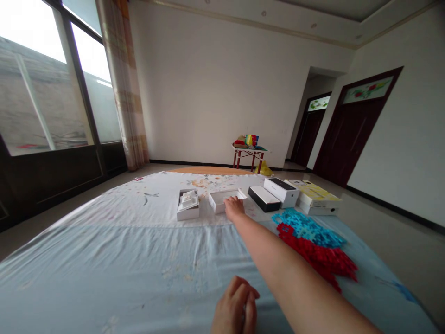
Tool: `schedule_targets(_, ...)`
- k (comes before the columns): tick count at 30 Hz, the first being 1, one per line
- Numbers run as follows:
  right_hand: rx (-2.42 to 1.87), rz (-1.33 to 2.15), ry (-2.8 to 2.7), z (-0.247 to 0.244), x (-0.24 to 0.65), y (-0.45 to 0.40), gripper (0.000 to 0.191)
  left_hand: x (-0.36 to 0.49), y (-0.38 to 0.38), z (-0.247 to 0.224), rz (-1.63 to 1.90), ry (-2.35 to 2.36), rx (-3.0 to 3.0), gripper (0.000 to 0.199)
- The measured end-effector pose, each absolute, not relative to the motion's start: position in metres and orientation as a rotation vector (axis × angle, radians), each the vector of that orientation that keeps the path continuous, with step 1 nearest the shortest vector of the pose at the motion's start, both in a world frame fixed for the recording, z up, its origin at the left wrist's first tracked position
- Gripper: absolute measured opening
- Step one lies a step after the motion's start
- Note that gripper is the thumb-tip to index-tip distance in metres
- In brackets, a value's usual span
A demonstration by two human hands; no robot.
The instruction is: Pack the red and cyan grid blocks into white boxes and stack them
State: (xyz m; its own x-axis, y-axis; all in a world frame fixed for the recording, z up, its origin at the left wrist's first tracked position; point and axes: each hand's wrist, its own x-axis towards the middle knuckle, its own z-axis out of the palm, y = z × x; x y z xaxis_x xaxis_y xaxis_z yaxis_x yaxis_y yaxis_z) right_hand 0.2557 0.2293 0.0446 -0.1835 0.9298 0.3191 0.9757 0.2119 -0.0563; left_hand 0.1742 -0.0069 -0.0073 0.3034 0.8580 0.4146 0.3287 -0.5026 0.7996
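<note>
My right hand (pixel 234 207) reaches out to a shallow white open box (pixel 217 204), its fingers bent over the near rim. What the fingertips touch inside the box is hidden. Left of it stands another open white box (pixel 187 214) with a white insert (pixel 188 199) lying tilted in it. Close to me, my left hand (pixel 236 304) rests on the cloth with its fingers curled in; I see nothing in it. To the right of my right hand lie a black-and-white box (pixel 264 198) and a white box with a dark top (pixel 282 191).
A yellow-and-white box (pixel 314 197) stands at the table's right. Piles of blue plastic pieces (pixel 309 227) and red plastic pieces (pixel 320 255) lie beside my right forearm. A blue flowered tablecloth (pixel 139 273) covers the near table. A small table (pixel 248 149) stands by the wall.
</note>
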Motion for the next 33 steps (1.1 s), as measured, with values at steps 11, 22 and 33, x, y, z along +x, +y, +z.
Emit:
schedule_targets(11,-1.258,-0.154,-2.480,0.074,0.275,0.136,0.013,0.169,-0.014,0.001,1.538,1.065,1.803,0.022)
schedule_targets(22,-0.930,0.238,-2.436,0.076,0.312,-0.011,0.018,0.119,-0.015,0.052,1.434,1.455,2.120,0.065)
schedule_targets(33,-1.042,0.449,-2.217,0.078,0.335,0.020,0.014,0.092,-0.008,0.013,0.860,1.480,2.056,0.115)
